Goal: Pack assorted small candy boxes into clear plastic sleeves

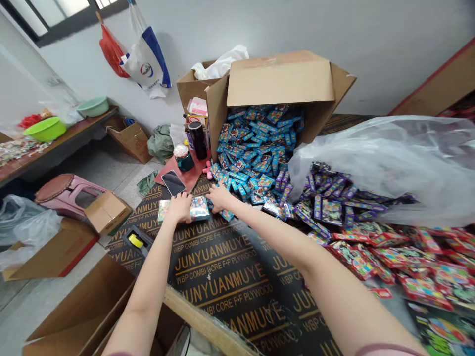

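My left hand (180, 207) is closed over a row of small boxes lying on the dark plywood table. Pale green and yellow ends of the row (162, 209) show left of the hand, and light blue printed boxes (199, 208) show on its right. My right hand (219, 197) reaches down at the near left edge of a heap of small blue printed boxes (252, 148). Its fingers are curled, and whatever they grip is hidden. A blue box (226, 215) lies just below that hand. The heap spills from a large cardboard box (280, 81) tipped on its side.
Purple boxes (331, 211) spill from a clear plastic bag (389, 163); red packs (419, 257) lie at right. A phone (173, 183), a lidded cup (183, 158) and a black tumbler (198, 140) stand behind my left hand. A tape dispenser (136, 241) and open carton (81, 306) are nearer.
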`<state>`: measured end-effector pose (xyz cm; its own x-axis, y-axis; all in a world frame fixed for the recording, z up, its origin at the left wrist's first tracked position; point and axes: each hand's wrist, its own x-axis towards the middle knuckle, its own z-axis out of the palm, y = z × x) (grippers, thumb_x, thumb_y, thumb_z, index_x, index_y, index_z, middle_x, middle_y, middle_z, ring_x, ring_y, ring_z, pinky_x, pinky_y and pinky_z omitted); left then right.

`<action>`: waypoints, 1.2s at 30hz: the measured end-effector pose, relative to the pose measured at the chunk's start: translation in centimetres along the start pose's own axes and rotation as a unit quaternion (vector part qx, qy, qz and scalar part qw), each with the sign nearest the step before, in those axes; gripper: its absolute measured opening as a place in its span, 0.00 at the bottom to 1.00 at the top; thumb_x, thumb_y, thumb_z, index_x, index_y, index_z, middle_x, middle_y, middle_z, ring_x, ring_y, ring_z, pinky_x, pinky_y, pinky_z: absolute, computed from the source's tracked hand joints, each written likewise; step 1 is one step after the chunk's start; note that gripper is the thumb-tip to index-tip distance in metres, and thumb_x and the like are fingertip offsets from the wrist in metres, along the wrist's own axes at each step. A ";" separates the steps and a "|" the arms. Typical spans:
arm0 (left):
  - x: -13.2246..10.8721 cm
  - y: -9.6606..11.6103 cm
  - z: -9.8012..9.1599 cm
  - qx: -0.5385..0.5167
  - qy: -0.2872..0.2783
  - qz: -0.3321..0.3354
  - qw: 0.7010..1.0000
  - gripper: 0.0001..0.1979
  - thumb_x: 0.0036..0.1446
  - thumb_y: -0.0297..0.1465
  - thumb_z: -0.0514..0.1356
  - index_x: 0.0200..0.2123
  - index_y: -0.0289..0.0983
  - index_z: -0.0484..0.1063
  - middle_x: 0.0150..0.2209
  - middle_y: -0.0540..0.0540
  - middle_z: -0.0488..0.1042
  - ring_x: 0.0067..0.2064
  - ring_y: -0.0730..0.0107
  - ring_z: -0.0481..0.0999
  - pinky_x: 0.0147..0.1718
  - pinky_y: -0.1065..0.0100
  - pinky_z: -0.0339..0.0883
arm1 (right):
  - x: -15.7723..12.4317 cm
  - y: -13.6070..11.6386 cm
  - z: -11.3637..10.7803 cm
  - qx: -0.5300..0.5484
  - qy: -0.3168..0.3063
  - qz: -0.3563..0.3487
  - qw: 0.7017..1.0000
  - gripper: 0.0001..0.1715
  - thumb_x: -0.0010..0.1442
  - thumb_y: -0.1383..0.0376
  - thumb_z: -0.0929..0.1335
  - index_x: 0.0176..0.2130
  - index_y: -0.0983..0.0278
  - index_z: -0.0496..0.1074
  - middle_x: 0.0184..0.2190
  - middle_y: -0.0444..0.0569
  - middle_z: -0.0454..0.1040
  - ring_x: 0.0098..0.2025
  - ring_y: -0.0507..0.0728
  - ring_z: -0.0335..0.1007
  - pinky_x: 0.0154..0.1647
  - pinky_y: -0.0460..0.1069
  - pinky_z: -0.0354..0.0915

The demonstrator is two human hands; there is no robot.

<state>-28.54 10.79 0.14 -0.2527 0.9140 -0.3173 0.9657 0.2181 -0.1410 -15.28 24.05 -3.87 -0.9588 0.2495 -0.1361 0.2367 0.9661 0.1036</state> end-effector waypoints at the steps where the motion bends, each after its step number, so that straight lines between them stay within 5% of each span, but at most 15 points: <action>1: 0.8 0.1 -0.2 0.005 0.004 0.003 1.000 0.41 0.31 0.33 0.71 0.52 0.38 0.61 0.53 0.36 0.66 0.54 0.45 0.67 0.49 0.52 0.63 | -1.4 -0.3 0.2 -0.018 0.004 -0.012 1.000 0.34 0.45 0.51 0.73 0.48 0.65 0.73 0.49 0.61 0.72 0.55 0.70 0.60 0.58 0.67 0.52; 10: 7.3 3.4 -0.5 -0.016 -0.003 0.105 0.994 0.43 0.30 0.31 0.72 0.53 0.37 0.60 0.54 0.37 0.66 0.54 0.48 0.68 0.49 0.58 0.64 | -11.0 -0.3 2.0 -0.042 0.004 0.008 0.999 0.28 0.47 0.62 0.73 0.47 0.72 0.74 0.48 0.65 0.72 0.58 0.72 0.61 0.65 0.69 0.40; 14: 8.1 4.3 -0.1 -0.019 0.020 0.115 0.993 0.41 0.33 0.30 0.70 0.53 0.34 0.59 0.54 0.34 0.64 0.55 0.46 0.66 0.50 0.56 0.63 | -13.2 0.2 2.4 -0.003 0.035 0.019 0.999 0.39 0.47 0.57 0.75 0.55 0.71 0.69 0.58 0.67 0.65 0.63 0.73 0.55 0.65 0.70 0.40; 17: 7.9 4.6 0.2 -0.022 0.036 0.138 0.990 0.42 0.34 0.30 0.69 0.55 0.33 0.57 0.55 0.35 0.63 0.56 0.47 0.64 0.53 0.57 0.60 | -14.0 -0.2 2.3 0.040 0.061 0.019 0.997 0.44 0.50 0.51 0.74 0.59 0.68 0.65 0.62 0.67 0.60 0.65 0.73 0.52 0.64 0.70 0.42; 29: 9.2 2.9 0.9 -0.071 0.033 0.267 0.960 0.48 0.33 0.31 0.68 0.60 0.36 0.55 0.57 0.38 0.61 0.57 0.50 0.61 0.57 0.60 0.54 | -15.1 -2.8 1.4 0.086 0.033 0.049 0.995 0.32 0.53 0.53 0.73 0.54 0.65 0.70 0.61 0.65 0.61 0.65 0.71 0.52 0.63 0.69 0.45; 36: 9.0 2.9 1.8 -0.057 0.027 0.240 0.969 0.50 0.36 0.35 0.68 0.63 0.35 0.51 0.59 0.36 0.61 0.60 0.48 0.60 0.62 0.54 0.46 | -16.3 -3.5 1.3 0.115 0.012 0.067 0.991 0.31 0.55 0.55 0.72 0.55 0.64 0.69 0.62 0.63 0.60 0.65 0.70 0.52 0.62 0.68 0.49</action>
<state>-28.14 19.06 -4.80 0.2269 0.9354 -0.2711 0.9725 -0.2024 0.1156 -0.26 16.72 -3.27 -0.9195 0.3767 -0.1122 0.3882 0.9151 -0.1088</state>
